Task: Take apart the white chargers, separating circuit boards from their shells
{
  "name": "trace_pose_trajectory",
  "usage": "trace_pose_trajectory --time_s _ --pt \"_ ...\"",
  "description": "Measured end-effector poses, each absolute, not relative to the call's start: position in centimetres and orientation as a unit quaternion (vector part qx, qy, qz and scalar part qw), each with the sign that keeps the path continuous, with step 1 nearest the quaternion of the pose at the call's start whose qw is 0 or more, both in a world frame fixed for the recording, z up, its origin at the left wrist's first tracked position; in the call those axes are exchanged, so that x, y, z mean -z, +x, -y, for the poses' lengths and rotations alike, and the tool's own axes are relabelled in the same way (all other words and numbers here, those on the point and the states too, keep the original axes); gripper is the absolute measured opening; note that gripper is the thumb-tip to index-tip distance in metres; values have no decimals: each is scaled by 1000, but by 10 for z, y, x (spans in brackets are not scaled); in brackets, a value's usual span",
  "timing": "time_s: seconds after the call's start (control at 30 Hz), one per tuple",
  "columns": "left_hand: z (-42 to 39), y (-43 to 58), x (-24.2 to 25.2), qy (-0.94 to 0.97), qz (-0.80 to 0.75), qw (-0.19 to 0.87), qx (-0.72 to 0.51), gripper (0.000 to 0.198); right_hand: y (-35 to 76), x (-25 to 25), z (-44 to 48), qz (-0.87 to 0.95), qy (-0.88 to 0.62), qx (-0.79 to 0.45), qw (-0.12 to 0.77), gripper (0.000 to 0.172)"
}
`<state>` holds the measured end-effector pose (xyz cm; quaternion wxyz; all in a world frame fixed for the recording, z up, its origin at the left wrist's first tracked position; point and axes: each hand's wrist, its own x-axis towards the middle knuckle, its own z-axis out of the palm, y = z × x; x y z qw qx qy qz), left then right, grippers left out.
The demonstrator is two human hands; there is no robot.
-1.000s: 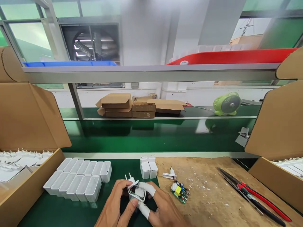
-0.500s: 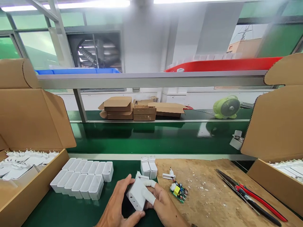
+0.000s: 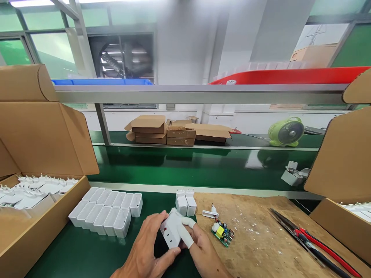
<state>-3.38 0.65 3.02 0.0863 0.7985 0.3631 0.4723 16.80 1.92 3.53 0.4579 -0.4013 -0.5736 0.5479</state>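
Note:
Both hands hold a white plastic charger housing above the green bench, in front of the brown board. My left hand is closed along its left side, the thumb at its lower edge. White finger covers sit on fingers of my right hand, which is wrapped over the housing's right side. The face turned to the lower left has several small openings, with something red in one. To the right, a green circuit board with a yellow part lies on the board. Beside it is a small white plug piece.
Rows of open white cases stand on the left. Two white cases stand behind my hands. Red-and-black pliers and tweezers lie on the brown work board. Open cartons flank the bench, the left carton holding white parts.
The camera view has shifted slightly. The housing has turned a little in my hands, so red shows in one of its openings. Both hands keep their hold.

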Motion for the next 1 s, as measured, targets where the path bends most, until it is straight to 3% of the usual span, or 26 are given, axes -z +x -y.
trace_pose_trajectory --time_s 0.1,0.27,0.4,0.5,0.63,0.83,1.0 --pt "-6 -35 -32 818 -380 72 -426 75 170 -37 -18 630 -466 -402 473 49" --pt "-9 -39 -26 831 -397 111 -373 66 177 -41 -10 704 -547 -211 401 31" --pt "-11 -39 -15 809 -393 150 -409 56 179 -56 1 745 -552 -83 364 35" --pt "-11 -38 -12 795 -394 163 -432 72 180 -66 8 751 -563 -14 345 41" --pt "-10 -37 -11 810 -398 161 -400 72 178 -72 10 785 -513 -67 340 49" --pt "-8 -35 -5 847 -359 42 -390 73 175 -68 7 780 -508 -146 335 29" --pt "-10 -43 0 871 -342 -15 -353 78 176 -59 6 774 -506 -177 339 33"
